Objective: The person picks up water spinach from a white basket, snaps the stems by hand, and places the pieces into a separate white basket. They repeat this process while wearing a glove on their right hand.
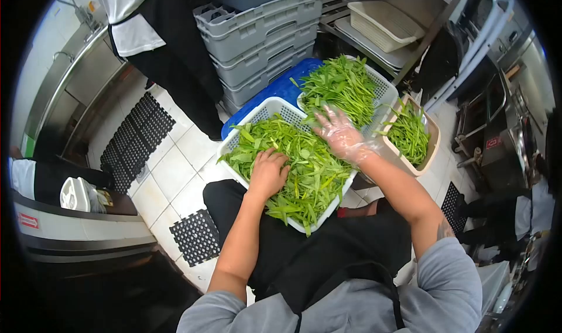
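A white perforated basket (233,148) rests over my lap, heaped with cut leafy greens (304,178). My bare left hand (270,172) lies on the left side of the heap, its fingers loosely bent and a little apart. In a clear plastic glove, my right hand (339,135) spreads its fingers over the heap's upper right edge. Just beyond it, a second white basket (383,96) carries a pile of long-stemmed greens (342,87). More green stems (407,135) fill a beige bin (432,142) farther right. Neither hand visibly grips anything.
Stacked grey crates (260,40) stand ahead, near a blue lid-like surface (281,90). Another person in black trousers (181,69) stands at the upper left. Black rubber mats (136,137) cover parts of the tiled floor. A metal shelf with a cream basket (386,25) is at the back right.
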Motion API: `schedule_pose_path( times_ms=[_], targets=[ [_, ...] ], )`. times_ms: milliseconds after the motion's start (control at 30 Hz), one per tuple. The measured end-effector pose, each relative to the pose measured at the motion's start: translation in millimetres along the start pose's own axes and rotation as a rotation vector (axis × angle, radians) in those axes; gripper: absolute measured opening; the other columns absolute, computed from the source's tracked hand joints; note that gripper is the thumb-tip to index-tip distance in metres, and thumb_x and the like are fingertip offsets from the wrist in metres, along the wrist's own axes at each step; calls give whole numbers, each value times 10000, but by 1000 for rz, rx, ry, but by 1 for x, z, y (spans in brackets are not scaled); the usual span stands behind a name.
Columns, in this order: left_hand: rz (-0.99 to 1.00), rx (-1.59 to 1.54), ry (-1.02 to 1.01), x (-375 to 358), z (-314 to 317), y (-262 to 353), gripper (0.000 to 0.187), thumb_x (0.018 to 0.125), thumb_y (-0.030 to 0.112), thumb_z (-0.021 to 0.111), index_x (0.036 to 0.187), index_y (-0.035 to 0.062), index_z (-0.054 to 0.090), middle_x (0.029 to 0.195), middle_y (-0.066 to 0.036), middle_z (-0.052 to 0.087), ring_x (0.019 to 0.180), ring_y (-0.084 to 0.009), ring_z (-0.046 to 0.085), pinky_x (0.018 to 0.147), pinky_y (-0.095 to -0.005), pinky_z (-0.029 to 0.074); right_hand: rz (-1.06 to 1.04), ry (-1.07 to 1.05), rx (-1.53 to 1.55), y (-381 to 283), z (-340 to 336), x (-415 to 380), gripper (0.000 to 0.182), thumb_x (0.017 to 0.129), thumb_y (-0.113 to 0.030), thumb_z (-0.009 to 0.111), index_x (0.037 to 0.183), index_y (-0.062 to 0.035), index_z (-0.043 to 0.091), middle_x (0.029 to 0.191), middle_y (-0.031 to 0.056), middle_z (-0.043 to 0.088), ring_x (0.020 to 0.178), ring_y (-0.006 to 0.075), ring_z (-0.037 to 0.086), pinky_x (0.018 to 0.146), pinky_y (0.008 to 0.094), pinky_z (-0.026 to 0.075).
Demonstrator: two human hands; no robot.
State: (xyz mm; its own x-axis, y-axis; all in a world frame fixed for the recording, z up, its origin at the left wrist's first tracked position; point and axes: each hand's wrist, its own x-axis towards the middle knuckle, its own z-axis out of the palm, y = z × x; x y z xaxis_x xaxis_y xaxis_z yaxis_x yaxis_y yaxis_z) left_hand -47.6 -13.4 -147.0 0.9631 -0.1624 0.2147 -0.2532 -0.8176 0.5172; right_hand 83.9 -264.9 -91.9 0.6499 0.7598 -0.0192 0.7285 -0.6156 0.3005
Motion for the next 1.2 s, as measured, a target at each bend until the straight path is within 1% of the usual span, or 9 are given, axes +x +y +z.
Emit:
schedule_pose_path(
  times_ms=[233,433,467,567,600,700,900,1167,1200],
  targets=[
    [-111,-82,628,-12,-16,-41,232,861,75,737,1086,23,710,1155,-162,681,1221,-406,586,1061,-516,451,-134,115,114,-27,63,82,498,955,-188,574,1440,-90,625,1637,120,444,1517,389,369,1284,452,277],
    [-308,-13,484,-11,-13,-61,482,903,209,758,1325,15,628,1375,-237,591,1249,-436,580,1072,-496,470,-206,83,18,-45,11,102,276,874,-143,609,1042,-2,776,1334,201,688,1372,407,539,1254,479,334],
    [-326,13,449,-8,-14,-60,534,912,239,759,1372,16,606,1413,-259,570,1261,-445,577,1075,-497,471,-244,80,67,-44,8,104,217,827,-136,630,955,-32,771,1091,182,756,1232,387,631,1179,507,413],
    [-418,-16,425,18,-15,-66,664,925,320,752,1478,34,523,1503,-327,484,1280,-471,575,1065,-506,490,-136,-153,372,-62,0,97,241,782,-162,648,956,-66,784,997,182,753,1180,372,650,1096,532,456],
    [-437,-26,344,28,-21,-64,726,922,344,752,1524,48,473,1557,-352,409,1268,-486,585,1037,-519,509,-91,-352,475,-68,-13,96,307,762,-192,694,1034,-62,753,1093,207,701,1163,420,612,1017,544,461],
    [-524,18,94,52,-25,-62,746,911,345,765,1537,70,466,1615,-310,359,1345,-484,537,1064,-527,495,-33,-193,465,-93,-12,58,413,836,-218,685,1214,-54,707,1261,239,664,1260,448,573,1084,567,428],
    [-432,175,33,44,11,-51,741,878,322,763,1530,91,497,1653,-257,323,1348,-464,512,1065,-539,493,90,-177,635,-112,-19,-21,599,956,-355,667,1471,-64,571,1550,278,476,1483,501,368,1224,600,277],
    [-298,-101,203,42,1,-23,648,843,144,779,1447,57,561,1568,-267,415,1389,-485,467,1150,-494,435,281,-11,767,-95,-21,-87,611,930,-408,721,1443,-92,619,1552,258,491,1513,516,315,1233,588,266],
    [-301,-90,161,39,-7,-5,649,859,155,769,1459,55,545,1577,-272,406,1403,-483,462,1158,-499,427,285,243,692,-90,-18,-89,477,929,-333,718,1308,-44,692,1391,249,626,1366,458,529,1133,558,415]
  ],
)
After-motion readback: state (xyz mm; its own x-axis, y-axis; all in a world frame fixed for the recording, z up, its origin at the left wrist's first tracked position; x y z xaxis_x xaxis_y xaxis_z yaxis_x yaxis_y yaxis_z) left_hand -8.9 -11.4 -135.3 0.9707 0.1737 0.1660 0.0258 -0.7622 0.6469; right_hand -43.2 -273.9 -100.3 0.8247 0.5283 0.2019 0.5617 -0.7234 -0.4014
